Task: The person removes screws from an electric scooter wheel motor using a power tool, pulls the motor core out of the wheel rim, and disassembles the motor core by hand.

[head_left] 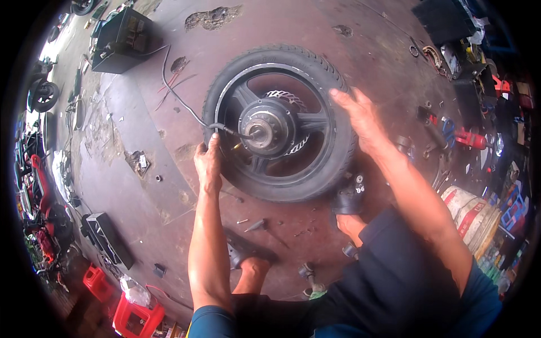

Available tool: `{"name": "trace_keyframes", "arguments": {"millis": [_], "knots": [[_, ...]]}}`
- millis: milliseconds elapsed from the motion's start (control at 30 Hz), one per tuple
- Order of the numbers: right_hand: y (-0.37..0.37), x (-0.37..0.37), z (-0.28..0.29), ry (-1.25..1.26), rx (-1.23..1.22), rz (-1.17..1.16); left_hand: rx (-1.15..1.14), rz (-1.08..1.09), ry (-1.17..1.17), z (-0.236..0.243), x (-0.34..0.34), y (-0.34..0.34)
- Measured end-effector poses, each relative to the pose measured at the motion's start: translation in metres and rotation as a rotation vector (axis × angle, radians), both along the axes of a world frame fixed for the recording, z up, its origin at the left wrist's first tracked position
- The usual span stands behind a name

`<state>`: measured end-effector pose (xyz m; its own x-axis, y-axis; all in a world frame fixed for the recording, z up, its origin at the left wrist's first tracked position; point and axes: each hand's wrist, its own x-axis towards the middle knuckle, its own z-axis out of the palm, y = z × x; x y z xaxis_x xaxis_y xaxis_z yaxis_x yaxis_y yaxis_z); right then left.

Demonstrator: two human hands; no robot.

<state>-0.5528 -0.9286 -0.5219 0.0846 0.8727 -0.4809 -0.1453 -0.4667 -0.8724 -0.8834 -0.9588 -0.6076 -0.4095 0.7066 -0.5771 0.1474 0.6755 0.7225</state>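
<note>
Fingers (213, 142) of your left hand (209, 163) meet the left edge of a black wheel (276, 186), the thumb raised beside the cable (194, 115); the rest are partly hidden, so how far they close on the tyre cannot be told. Your right hand (365, 119) sits across from it at the upper right, loosely open, its thumb reaching over the tyre's sidewall, the others parted from it toward the tread. The wheel lies between your two hands, ahead of your knees, its hub (265, 132) facing you and a brake disc (295, 101) showing behind the spokes. Whether it rests fully on the floor (383, 28) cannot be told.

Closest in the way is the cable, which leaves the hub, crosses the tyre by your left thumb and bends up toward a black box (121, 42) at the upper left. Your right shoe (348, 200) is close by the tyre's lower right edge; your left shoe (234, 256) is lower down, near small loose parts (256, 225) on the floor. Farther off, a pale bucket (470, 217) and a red tool (472, 138) stand out amid clutter on the right, while a dark case (110, 239) and a red stool (138, 318) occupy the lower left.
</note>
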Motion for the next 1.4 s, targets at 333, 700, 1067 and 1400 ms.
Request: {"name": "trace_keyframes", "arguments": {"millis": [333,700,1067,1400], "knots": [[0.002,0.005,-0.016,-0.123,0.012,-0.033,0.015,0.051,0.048,-0.009,-0.005,-0.005],[-0.003,0.025,-0.035,-0.166,0.054,-0.012,0.138,0.095,-0.276,0.009,0.010,-0.005],[-0.002,0.044,-0.075,-0.226,-0.094,0.037,-0.028,-0.016,-0.060,0.010,0.015,0.010],[-0.004,0.037,-0.081,-0.357,-0.113,-0.002,0.422,-0.366,0.362,0.065,0.053,0.017]]}}
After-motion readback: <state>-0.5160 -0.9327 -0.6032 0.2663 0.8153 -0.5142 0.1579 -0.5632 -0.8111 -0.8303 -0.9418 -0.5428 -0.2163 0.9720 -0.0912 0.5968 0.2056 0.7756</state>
